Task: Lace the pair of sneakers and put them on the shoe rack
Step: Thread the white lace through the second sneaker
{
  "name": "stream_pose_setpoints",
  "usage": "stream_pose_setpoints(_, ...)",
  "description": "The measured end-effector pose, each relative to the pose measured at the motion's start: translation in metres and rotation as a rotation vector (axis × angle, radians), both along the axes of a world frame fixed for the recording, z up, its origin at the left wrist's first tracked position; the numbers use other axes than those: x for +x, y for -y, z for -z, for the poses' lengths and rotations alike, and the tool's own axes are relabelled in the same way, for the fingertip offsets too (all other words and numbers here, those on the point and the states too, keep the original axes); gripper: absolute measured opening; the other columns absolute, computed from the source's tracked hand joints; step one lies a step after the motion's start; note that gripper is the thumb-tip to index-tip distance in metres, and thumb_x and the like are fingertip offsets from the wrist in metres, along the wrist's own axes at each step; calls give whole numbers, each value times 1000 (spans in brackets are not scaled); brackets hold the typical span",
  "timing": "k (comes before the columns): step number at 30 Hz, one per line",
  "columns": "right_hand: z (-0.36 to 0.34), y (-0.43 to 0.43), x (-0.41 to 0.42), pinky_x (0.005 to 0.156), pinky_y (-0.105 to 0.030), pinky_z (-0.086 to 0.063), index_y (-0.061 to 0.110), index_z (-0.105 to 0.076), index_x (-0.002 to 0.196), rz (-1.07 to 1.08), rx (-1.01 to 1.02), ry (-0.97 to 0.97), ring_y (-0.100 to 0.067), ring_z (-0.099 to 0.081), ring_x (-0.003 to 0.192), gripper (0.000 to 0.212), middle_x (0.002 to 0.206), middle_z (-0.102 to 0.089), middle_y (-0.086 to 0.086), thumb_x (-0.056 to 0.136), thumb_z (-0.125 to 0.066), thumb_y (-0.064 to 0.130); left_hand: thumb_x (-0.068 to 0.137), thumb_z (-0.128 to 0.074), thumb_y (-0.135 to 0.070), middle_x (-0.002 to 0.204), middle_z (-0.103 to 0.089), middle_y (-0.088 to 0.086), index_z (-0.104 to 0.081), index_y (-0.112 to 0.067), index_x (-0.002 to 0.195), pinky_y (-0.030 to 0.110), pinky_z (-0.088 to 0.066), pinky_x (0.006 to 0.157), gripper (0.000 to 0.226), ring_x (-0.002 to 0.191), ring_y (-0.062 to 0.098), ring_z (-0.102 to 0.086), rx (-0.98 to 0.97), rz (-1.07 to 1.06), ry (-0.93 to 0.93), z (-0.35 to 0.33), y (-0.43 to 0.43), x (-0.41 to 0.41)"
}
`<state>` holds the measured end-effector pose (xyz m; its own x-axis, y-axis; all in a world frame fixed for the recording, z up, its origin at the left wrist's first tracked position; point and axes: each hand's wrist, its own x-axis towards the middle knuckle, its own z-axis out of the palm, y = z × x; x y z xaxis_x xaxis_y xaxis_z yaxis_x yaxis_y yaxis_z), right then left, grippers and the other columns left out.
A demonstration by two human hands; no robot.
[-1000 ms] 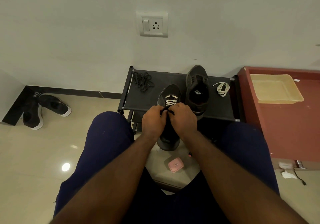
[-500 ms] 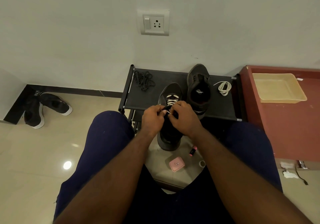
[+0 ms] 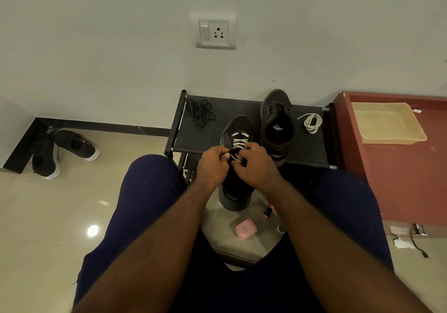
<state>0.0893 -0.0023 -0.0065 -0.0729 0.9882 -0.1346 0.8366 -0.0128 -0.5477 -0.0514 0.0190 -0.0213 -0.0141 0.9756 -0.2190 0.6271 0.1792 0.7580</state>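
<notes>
A dark sneaker (image 3: 238,128) leans with its toe on the black shoe rack (image 3: 193,138) and its heel down between my knees. White lace (image 3: 238,138) crosses its upper eyelets. My left hand (image 3: 212,165) pinches a lace end at the left side of the tongue. My right hand (image 3: 256,167) pinches the lace on the right side, over the shoe's opening. The second dark sneaker (image 3: 275,124) lies unlaced on the rack beside it. A coiled white lace (image 3: 312,122) lies to its right.
A bundle of black lace (image 3: 199,111) lies at the rack's back left. A red cabinet (image 3: 396,179) with a beige tray (image 3: 387,122) stands right. Two black shoes (image 3: 60,150) lie on the floor at left. A pink case (image 3: 246,228) and a small pink item (image 3: 268,211) lie below the sneaker.
My hands have parted slightly and moved down the shoe, drawing the white lace out between them. The sneaker stays in place.
</notes>
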Motion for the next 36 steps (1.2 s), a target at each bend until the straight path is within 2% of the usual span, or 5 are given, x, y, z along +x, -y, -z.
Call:
stream_pose_setpoints(6, 2, -1, -11, 91, -48, -48, 15, -70, 105, 60, 63, -10, -29, -49, 117, 17, 124, -57, -7, 95, -61, 25, 95, -59, -16, 98, -72, 3, -71, -15, 104, 40, -54, 89, 15, 93, 19, -66, -4, -13, 29, -1, -3, -1)
stream_pose_setpoints(12, -11, 1, -8, 104, -49, -37, 16, -67, 113, 0, -10, 122, -29, -33, 136, 20, 150, -38, -8, 98, -55, 22, 97, -59, -15, 105, -61, 2, -70, -12, 103, 29, -45, 82, 14, 92, 14, -57, 18, -2, -37, -4, -4, 1)
stream_pose_setpoints(17, -26, 0, -7, 113, -54, -27, 20, -69, 112, -72, -116, 232, -29, -20, 145, 25, 153, -33, -8, 90, -58, 23, 93, -60, -13, 92, -63, 7, -67, -17, 79, 15, -34, 56, 17, 74, 12, -59, -10, 26, -73, 5, -6, 1)
stream_pose_setpoints(24, -14, 2, -16, 104, -44, -36, 18, -67, 114, 67, -3, 114, -24, -36, 134, 25, 139, -49, -4, 93, -60, 30, 93, -58, -2, 62, -49, -3, -61, -11, 67, 6, -33, 45, 28, 56, 4, -43, 2, -1, 52, -4, -8, 2)
stream_pose_setpoints(36, -8, -2, 1, 95, -45, -47, 25, -56, 74, -48, -110, -63, -32, -53, 115, 23, 130, -51, -11, 86, -67, 10, 94, -62, -6, 116, -58, 9, -68, -9, 91, 21, -39, 86, 7, 105, 15, -56, 6, -39, 63, -11, -1, 5)
